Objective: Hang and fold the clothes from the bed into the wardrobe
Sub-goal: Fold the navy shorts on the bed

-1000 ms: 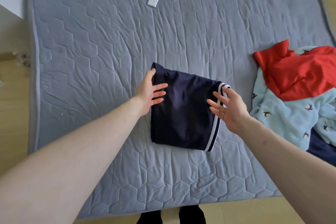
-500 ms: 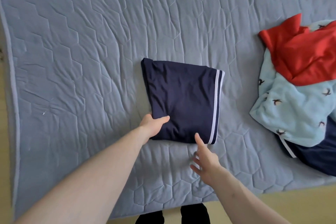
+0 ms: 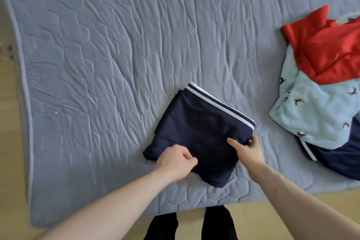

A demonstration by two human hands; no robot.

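Both hands grip the folded navy shorts [image 3: 196,128] on the bed [image 3: 97,64]
Left hand [image 3: 175,160] curls on the near edge; right hand [image 3: 247,150] pinches the white-striped corner

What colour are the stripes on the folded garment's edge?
White, on the navy folded garment, clearest in the head view.

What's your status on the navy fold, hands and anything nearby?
Left hand and right hand both grip the folded navy garment near edge. Unfolded clothes pile lies apart, right.
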